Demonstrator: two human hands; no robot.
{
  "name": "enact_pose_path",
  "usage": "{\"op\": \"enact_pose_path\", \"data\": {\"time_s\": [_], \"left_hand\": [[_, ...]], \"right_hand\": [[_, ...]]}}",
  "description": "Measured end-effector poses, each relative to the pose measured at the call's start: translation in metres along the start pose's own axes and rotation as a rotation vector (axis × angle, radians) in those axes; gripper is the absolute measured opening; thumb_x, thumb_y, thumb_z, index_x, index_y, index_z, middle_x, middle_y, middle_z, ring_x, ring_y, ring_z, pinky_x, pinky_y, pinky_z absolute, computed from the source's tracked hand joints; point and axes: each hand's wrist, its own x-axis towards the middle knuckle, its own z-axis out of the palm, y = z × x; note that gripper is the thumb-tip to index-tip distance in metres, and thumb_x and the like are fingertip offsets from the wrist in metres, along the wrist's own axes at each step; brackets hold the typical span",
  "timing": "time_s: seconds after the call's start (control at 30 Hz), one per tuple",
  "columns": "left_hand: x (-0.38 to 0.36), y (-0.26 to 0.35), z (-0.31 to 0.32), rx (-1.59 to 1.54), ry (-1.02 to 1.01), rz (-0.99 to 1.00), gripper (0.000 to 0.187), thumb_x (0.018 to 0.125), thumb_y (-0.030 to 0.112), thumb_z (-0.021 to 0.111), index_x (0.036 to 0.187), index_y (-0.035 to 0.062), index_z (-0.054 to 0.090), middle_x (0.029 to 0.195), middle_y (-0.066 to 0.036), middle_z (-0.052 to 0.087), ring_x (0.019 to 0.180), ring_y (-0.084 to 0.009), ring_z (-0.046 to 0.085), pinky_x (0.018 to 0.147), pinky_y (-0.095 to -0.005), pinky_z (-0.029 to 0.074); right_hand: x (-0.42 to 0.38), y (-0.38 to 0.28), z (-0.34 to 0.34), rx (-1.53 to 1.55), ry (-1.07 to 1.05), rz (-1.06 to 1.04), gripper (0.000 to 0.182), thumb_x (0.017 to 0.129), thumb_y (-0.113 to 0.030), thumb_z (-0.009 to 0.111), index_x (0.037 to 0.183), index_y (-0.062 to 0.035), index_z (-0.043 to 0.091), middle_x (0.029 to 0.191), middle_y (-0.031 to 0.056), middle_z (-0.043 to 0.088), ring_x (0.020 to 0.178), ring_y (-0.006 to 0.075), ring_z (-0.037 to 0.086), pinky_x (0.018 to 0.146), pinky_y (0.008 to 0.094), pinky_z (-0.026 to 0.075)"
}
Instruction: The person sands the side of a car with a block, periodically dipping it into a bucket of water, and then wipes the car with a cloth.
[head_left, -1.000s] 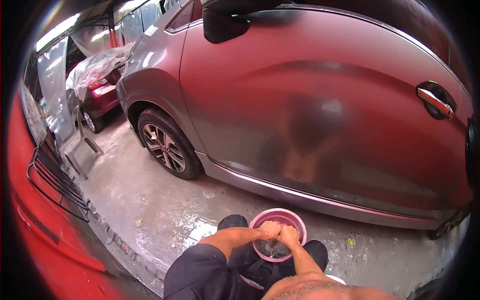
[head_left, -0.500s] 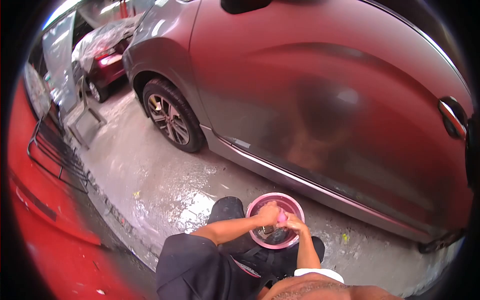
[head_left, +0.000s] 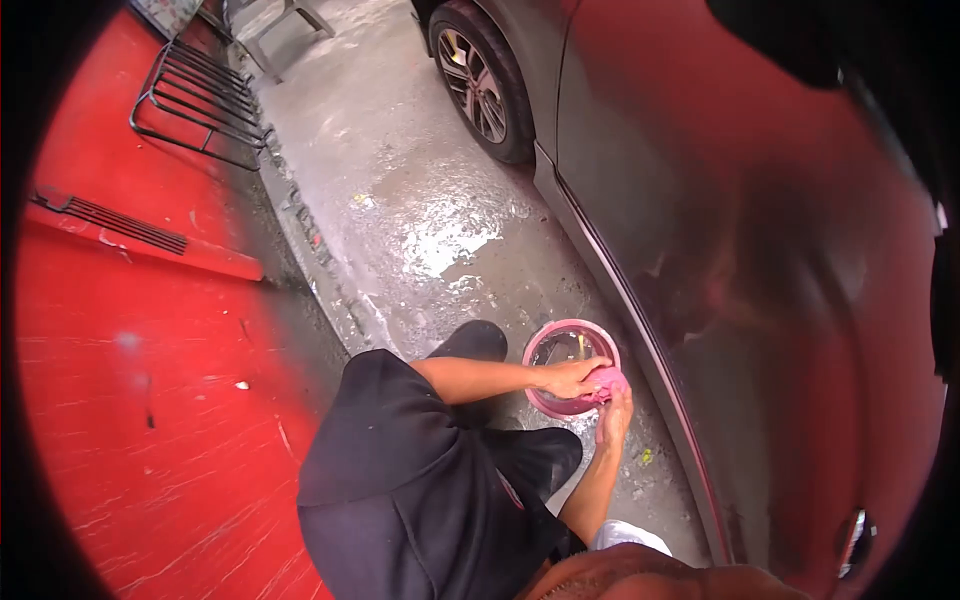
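Both hands met over the near rim of the pink basin (head_left: 545, 345), left hand (head_left: 570, 377) and right hand (head_left: 612, 418) fingers pinching a pink cloth (head_left: 606, 383) between them.

L arm runs from the near-left knee out to the right, elbow bent, forearm near level. L hand (head_left: 570, 378) is curled, fingers closed, knuckles up. R forearm rises from the near edge, wrist bent. R hand (head_left: 612, 418) sits just near of the L, fingers cupped upward. Both hands touch.
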Motion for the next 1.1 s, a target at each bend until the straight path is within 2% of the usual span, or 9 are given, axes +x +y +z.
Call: {"op": "enact_pose_path", "data": {"time_s": [0.13, 0.27, 0.43, 0.67, 0.73, 0.8, 0.87, 1.0, 1.1], "left_hand": [[-0.051, 0.068, -0.038, 0.083, 0.056, -0.062, 0.041, 0.101, 0.028, 0.048, 0.135, 0.0069, 0.052, 0.119, -0.025, 0.064, 0.112, -0.0388, 0.063, 0.094, -0.0436, 0.050], [-0.084, 0.127, -0.120, 0.391, 0.176, -0.211, 0.031, 0.101, 0.028, 0.046, 0.117, 0.0075, 0.064, 0.109, -0.022, 0.067, 0.106, -0.0377, 0.064, 0.093, -0.0467, 0.050], [-0.132, 0.172, -0.249, -0.007, 0.491, -0.043, 0.036, 0.101, 0.030, 0.047, 0.118, 0.0025, 0.061, 0.109, -0.021, 0.067, 0.101, -0.0354, 0.066, 0.090, -0.0430, 0.050], [-0.220, 0.190, -0.423, 0.203, 0.305, -0.051, 0.039, 0.100, 0.034, 0.051, 0.119, 0.0020, 0.061, 0.104, -0.018, 0.068, 0.101, -0.0254, 0.066, 0.087, -0.0377, 0.051], [-0.244, 0.222, -0.481, -0.013, 0.154, -0.259, 0.038, 0.099, 0.026, 0.058, 0.126, 0.0006, 0.057, 0.103, -0.012, 0.069, 0.095, -0.0170, 0.065, 0.084, -0.0316, 0.051], [-0.262, 0.199, -0.508, -0.116, 0.384, -0.168, 0.039, 0.097, 0.027, 0.061, 0.125, 0.0008, 0.060, 0.105, -0.013, 0.070, 0.096, -0.0180, 0.065, 0.084, -0.0326, 0.051], [-0.266, 0.156, -0.536, 0.040, 0.635, -0.280, 0.039, 0.094, 0.029, 0.063, 0.121, 0.0007, 0.063, 0.106, -0.014, 0.070, 0.097, -0.0187, 0.064, 0.085, -0.0332, 0.051], [-0.240, 0.100, -0.577, -0.173, 0.831, -0.472, 0.042, 0.093, 0.034, 0.064, 0.118, 0.0007, 0.066, 0.108, -0.013, 0.070, 0.098, -0.0195, 0.064, 0.086, -0.0335, 0.050], [-0.198, 0.019, -0.579, -0.218, 0.881, -0.531, 0.041, 0.092, 0.035, 0.064, 0.115, 0.0013, 0.068, 0.100, -0.008, 0.070, 0.089, -0.0169, 0.063, 0.078, -0.0333, 0.051]], "right_hand": [[-0.041, -0.065, 0.044, -0.238, -0.053, 0.001, 0.031, 0.098, -0.031, 0.062, 0.117, -0.0070, 0.056, 0.085, 0.0012, 0.063, 0.056, 0.0065, 0.053, 0.045, 0.0239, 0.040], [-0.062, -0.146, 0.111, -0.885, -0.305, -0.159, 0.030, 0.097, -0.029, 0.063, 0.114, -0.0033, 0.061, 0.089, 0.0031, 0.064, 0.070, 0.0102, 0.056, 0.061, 0.0265, 0.047], [-0.061, -0.230, 0.236, -0.855, -0.764, -0.161, 0.042, 0.093, -0.022, 0.066, 0.126, 0.0021, 0.057, 0.098, 0.0071, 0.069, 0.086, 0.0129, 0.064, 0.077, 0.0312, 0.052], [-0.078, -0.316, 0.438, -1.133, -0.842, -0.333, 0.022, 0.087, -0.015, 0.063, 0.104, -0.0028, 0.066, 0.079, 0.0119, 0.070, 0.071, 0.0209, 0.068, 0.068, 0.0367, 0.053], [-0.080, -0.330, 0.475, -1.210, -0.841, -0.439, 0.015, 0.089, -0.013, 0.061, 0.095, -0.0018, 0.069, 0.081, 0.0101, 0.069, 0.072, 0.0209, 0.066, 0.071, 0.0336, 0.053], [-0.067, -0.331, 0.492, -1.074, -0.733, -0.861, 0.021, 0.088, -0.018, 0.062, 0.097, -0.0007, 0.070, 0.098, 0.0152, 0.066, 0.085, 0.0310, 0.066, 0.078, 0.0368, 0.052], [-0.081, -0.389, 0.527, -0.589, -0.628, -0.226, 0.023, 0.092, -0.016, 0.057, 0.099, 0.0024, 0.069, 0.099, 0.0060, 0.065, 0.087, 0.0158, 0.063, 0.081, 0.0297, 0.050], [-0.072, -0.500, 0.544, -0.533, -0.322, -0.509, 0.021, 0.091, -0.013, 0.055, 0.095, 0.0028, 0.068, 0.082, 0.0031, 0.064, 0.081, 0.0114, 0.061, 0.068, 0.0299, 0.050], [-0.059, -0.554, 0.558, -0.703, 0.202, -1.296, 0.015, 0.092, -0.007, 0.055, 0.097, 0.0005, 0.066, 0.084, 0.0016, 0.063, 0.073, 0.0101, 0.056, 0.066, 0.0252, 0.046]]}}
